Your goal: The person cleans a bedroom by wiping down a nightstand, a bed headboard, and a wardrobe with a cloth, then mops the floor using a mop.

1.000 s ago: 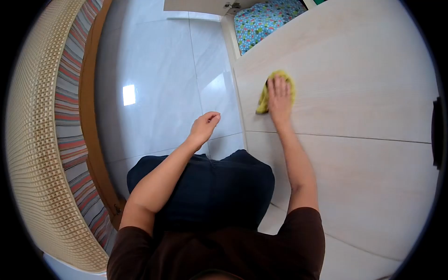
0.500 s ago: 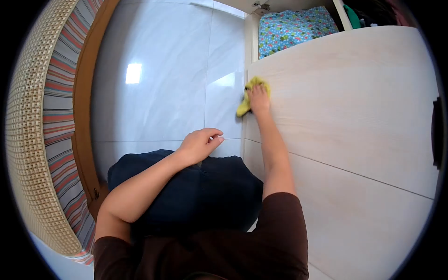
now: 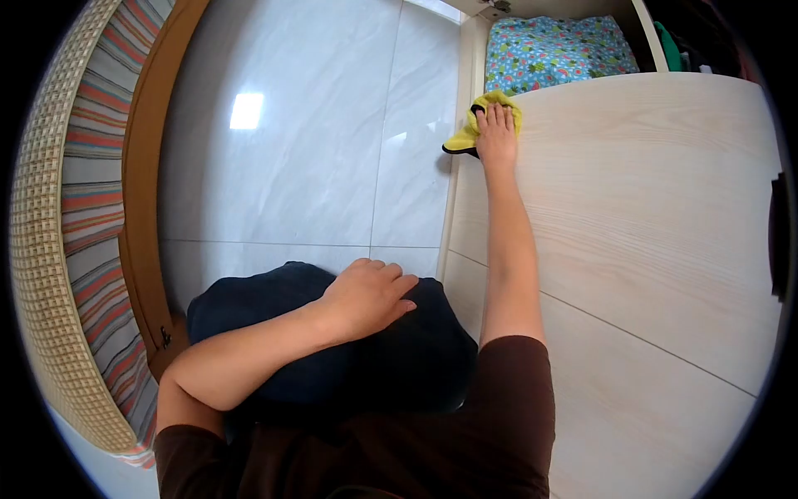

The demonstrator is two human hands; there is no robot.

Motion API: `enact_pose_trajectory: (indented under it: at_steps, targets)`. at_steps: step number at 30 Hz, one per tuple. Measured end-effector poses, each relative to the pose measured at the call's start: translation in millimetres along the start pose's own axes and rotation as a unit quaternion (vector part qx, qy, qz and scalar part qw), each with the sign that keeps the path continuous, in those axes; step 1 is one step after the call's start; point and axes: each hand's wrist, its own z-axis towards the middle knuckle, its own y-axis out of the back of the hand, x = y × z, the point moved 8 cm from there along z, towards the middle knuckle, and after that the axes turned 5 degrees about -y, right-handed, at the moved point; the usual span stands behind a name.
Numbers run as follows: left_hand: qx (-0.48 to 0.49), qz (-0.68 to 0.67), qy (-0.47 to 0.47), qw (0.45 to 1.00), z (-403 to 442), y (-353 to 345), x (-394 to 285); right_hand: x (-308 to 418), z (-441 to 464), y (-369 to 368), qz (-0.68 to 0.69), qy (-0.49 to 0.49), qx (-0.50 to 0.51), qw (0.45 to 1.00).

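A yellow cloth [image 3: 463, 141] sits at the cabinet's [image 3: 632, 183] left edge beneath the right hand [image 3: 497, 137], fingers nearly straight, seemingly flattened for even pressure. Left of the cabinet, the empty left hand [image 3: 370, 295] is half-curled over the knees [image 3: 266, 299].

Right arm [image 3: 511, 241] stretches forward; left grip [image 3: 371, 297] curls loosely.
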Motion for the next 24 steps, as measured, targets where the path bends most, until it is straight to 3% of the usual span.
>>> enact_pose_trajectory:
  at_steps: [4,7,9,10,13,16,18,22,24]
  targets:
    - [0.006,0.02,-0.003,1.0,-0.4,-3.8,8.4,42.6,-31.8,-30.8,-0.001,0.079,0.112,0.991]
    - [0.005,0.062,0.016,0.998,-1.3,3.5,14.9,88.0,-102.8,-65.6,-0.019,0.185,0.199,0.962]
    - [-0.012,0.059,0.023,0.998,-3.9,14.3,15.3,106.7,-162.0,-61.1,0.021,0.255,0.171,0.951]
    - [-0.021,0.054,0.02,0.998,-4.9,19.3,14.6,110.5,-186.1,-55.2,0.054,0.283,0.239,0.927]
    - [-0.041,0.04,0.01,0.998,-4.8,24.7,10.7,116.1,-203.9,-58.7,0.054,0.302,0.278,0.91]
    - [-0.036,0.032,-0.008,0.999,0.9,15.6,5.4,103.9,-154.0,-68.6,-0.025,0.248,0.244,0.937]
    - [-0.019,0.031,-0.02,0.999,3.3,3.2,1.6,79.0,-98.3,-66.6,-0.016,0.144,0.137,0.98]
    - [0.046,0.039,-0.03,0.998,8.8,-22.1,-2.4,24.4,-20.7,-14.7,-0.014,-0.012,0.034,0.999]
    - [0.088,0.048,-0.031,0.994,11.3,-32.5,-1.2,29.3,-35.7,-16.7,-0.017,0.005,0.031,0.999]
